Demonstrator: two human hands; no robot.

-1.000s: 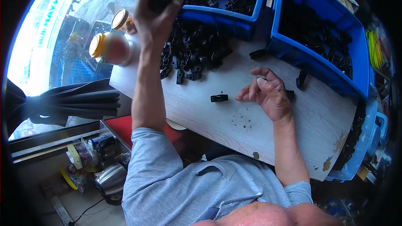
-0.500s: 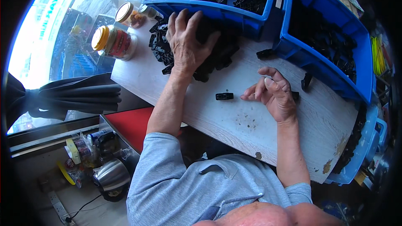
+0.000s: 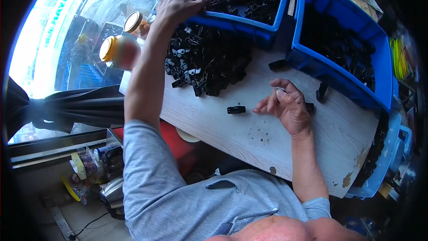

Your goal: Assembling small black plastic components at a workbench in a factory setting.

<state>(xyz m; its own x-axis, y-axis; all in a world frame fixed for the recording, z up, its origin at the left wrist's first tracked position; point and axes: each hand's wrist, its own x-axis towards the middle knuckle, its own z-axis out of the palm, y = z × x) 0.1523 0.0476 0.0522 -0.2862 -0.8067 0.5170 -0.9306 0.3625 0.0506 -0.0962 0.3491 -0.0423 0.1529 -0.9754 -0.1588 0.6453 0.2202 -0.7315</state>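
Observation:
My left hand (image 3: pixel 178 4) reaches over the near-left corner of a blue bin (image 3: pixel 236 21), fingers spread and thumb apart, with nothing visible in it. Inside the bin lie many small black parts (image 3: pixel 249 2), some with shiny metal bits. Below it a heap of similar black parts (image 3: pixel 207 64) covers the tabletop. My right hand (image 3: pixel 287 107) rests on the table, palm partly up, fingers loosely bent and apart; I see nothing held. Just left of its fingertips lies a single black part (image 3: pixel 236 110). Another black part (image 3: pixel 309 107) is partly hidden behind this hand.
A second blue bin (image 3: pixel 343 69) with black parts stands at the right. Two loose black parts, one (image 3: pixel 278 65) and another (image 3: pixel 321 92), lie before it. Lidded jars (image 3: pixel 120 51) stand by the window at left. The light wooden table (image 3: pixel 258 151) has a worn front edge.
My left hand has moved from the heap up and left to the blue bin's corner, uncovering the heap. My right hand holds nearly the same pose. The view has shifted slightly.

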